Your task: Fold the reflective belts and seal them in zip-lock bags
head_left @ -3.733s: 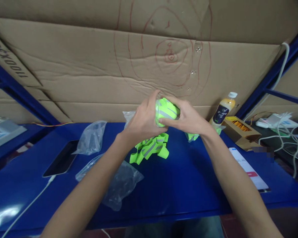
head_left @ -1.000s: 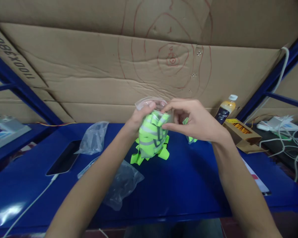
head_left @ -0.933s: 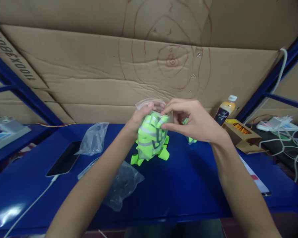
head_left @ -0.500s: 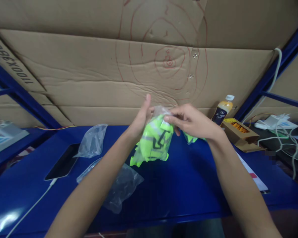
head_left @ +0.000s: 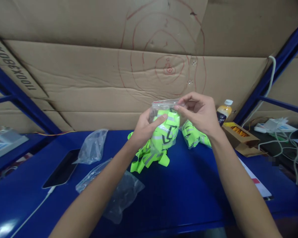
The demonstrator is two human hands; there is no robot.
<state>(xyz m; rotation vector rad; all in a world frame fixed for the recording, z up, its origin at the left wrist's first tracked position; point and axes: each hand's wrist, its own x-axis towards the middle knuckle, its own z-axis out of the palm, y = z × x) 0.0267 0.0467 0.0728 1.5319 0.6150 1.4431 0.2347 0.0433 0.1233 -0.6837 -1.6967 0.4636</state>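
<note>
My left hand (head_left: 145,127) is closed around the side of a clear zip bag (head_left: 165,125), its thumb pressed on the front. Packed in the bag are neon yellow-green straps with grey reflective stripes and a black mark. My right hand (head_left: 198,110) pinches the bag's upper right edge near the zip strip. Loose neon reflective straps (head_left: 149,158) lie on the blue table just below and behind the bag. Beyond my right hand rests another bagged neon bundle (head_left: 190,134), partly hidden by that hand.
Two empty clear bags, one standing crumpled (head_left: 93,147) and one flat (head_left: 124,193), lie at left by a phone (head_left: 62,168) on a cable. At right are a juice bottle (head_left: 223,110), a cardboard box (head_left: 239,137), papers (head_left: 257,181) and tangled white cables (head_left: 285,145).
The bag's top now stands upright with its zip strip showing. My left thumb has come down onto the bag's front. More loose straps show below, and the view has tilted up slightly.
</note>
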